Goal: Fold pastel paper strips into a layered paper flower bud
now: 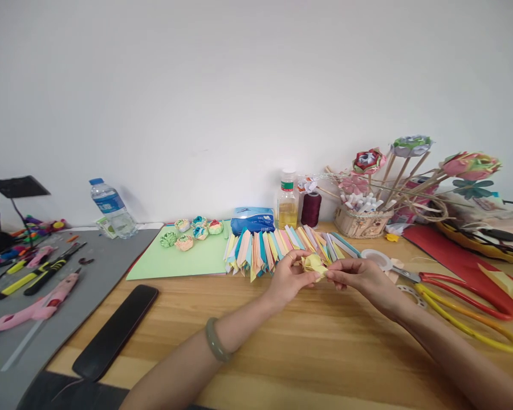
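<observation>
A small yellow folded-paper flower [313, 263] is held above the wooden table by both hands. My left hand [288, 279], fingers closed, grips it from the left side. On its right edge, my right hand [359, 276] pinches the paper between thumb and fingers. Just behind the hands lies a long row of folded paper strips [256, 250] in pink, blue, yellow and cream. Several finished paper flowers [184, 243] rest on a light green sheet [154, 265] to the left. The parts of the yellow paper under my fingertips are hidden.
Large scissors [465, 296] with red and yellow handles lie at right, near a tape roll [376, 259]. Behind stand a glue bottle [288, 205], a thread spool [310, 209] and a basket [359, 223] with paper flowers. At left are a phone [115, 333] and pink glue gun [38, 307].
</observation>
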The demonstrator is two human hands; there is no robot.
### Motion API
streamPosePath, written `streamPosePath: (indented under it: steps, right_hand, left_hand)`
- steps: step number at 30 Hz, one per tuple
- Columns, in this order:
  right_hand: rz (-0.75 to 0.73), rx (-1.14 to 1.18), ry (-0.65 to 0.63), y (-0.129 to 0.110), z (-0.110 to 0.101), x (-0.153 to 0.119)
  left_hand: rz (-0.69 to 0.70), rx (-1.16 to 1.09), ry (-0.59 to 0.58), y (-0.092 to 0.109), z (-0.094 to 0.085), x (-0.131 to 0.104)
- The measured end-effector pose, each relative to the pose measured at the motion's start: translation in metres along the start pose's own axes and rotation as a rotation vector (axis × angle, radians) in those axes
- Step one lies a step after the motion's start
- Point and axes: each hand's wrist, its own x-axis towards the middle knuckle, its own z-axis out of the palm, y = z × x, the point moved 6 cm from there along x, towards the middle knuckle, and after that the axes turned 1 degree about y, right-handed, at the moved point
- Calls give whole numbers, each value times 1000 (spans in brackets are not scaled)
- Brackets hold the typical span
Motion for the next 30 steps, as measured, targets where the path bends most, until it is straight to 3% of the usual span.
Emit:
streamPosePath:
  steps: [10, 16, 24, 30]
  right_hand:
    - [9, 28, -6, 1, 2, 0]
    - [-8, 148, -108, 8, 3, 2]
    - [56, 154, -40, 9, 4, 2]
    - [0, 60, -44, -1, 7, 0]
  left_hand:
    - [0, -16, -29, 0, 2, -1]
    - [-31, -60, 23, -2, -1, 0]
    - [-21, -32, -3, -2, 1, 0]
    - [-16, -13, -36, -2, 4, -2]
